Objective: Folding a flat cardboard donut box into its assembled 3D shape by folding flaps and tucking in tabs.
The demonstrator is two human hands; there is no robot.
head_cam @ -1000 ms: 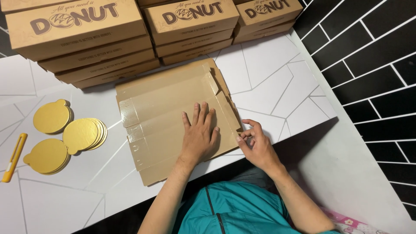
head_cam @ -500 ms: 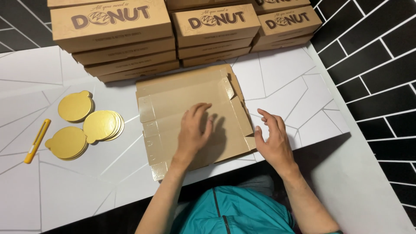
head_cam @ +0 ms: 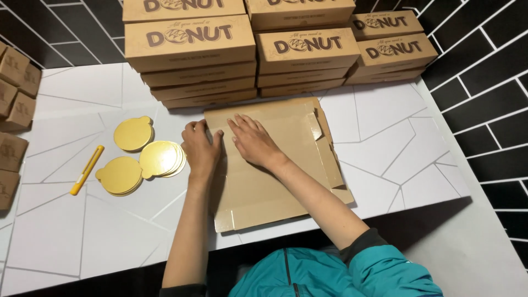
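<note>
My left hand (head_cam: 201,149) hides the flat cardboard's (head_cam: 275,176) left edge; small boxes (head_cam: 14,104) cut off at frame left, top stack (head_cam: 187,8) cropped too
</note>
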